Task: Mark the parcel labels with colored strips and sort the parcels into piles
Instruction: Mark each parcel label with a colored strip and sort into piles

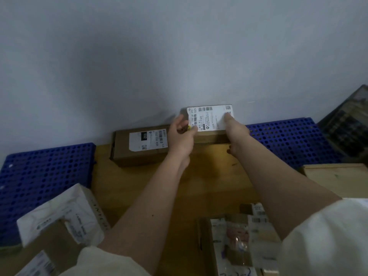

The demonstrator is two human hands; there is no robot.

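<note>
Both arms reached far across the wooden worktop (151,196) to a brown cardboard parcel (211,136) that lay against the grey wall (139,56), at the far edge. Its white shipping label (211,116) faced up, and a small yellow strip (188,127) showed at the label's left edge. The left hand (182,136) had its fingers curled at that left end, thumb and fingertips pinching at the yellow strip and the label's edge. The right hand (236,132) gripped the parcel's right end, its thumb laid on the label and its other fingers curled under the near side. Just left of this parcel a second brown parcel (139,146), its label printed 032, rested on the worktop along the wall. The step in hand looked like the marking itself, or the setting down of a parcel just marked; which of the two could not be told. If the strip was not yet stuck flat, the next move called for the left thumb to press it down along the label while the right hand held the box steady. After that, both hands would need to release and come back to the unmarked parcels (239,240) heaped near the body. A white wrapped parcel (65,214) lay at the near left, and blue perforated pallets (39,176) flanked the worktop.
</note>
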